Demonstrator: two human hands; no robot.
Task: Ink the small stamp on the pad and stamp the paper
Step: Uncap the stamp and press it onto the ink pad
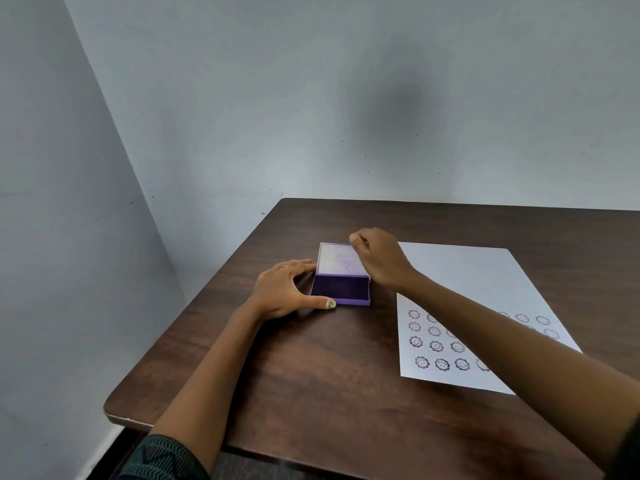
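A purple ink pad (341,289) lies open on the dark wooden table (329,375), its pale lid (337,259) raised at the far side. My left hand (287,291) rests flat beside the pad, thumb and fingers braced against its left edge. Fingers of my right hand (375,258) pinch the lid's top right corner. A white paper (478,282) lies to the right, with several rows of purple smiley-flower stamp marks (436,346) on its near half; my right forearm crosses over it. The small stamp is not visible.
Grey walls meet in a corner behind and left of the table. The table's left edge (194,299) runs diagonally close to the pad, and its worn near-left corner (117,415) shows a pale chip.
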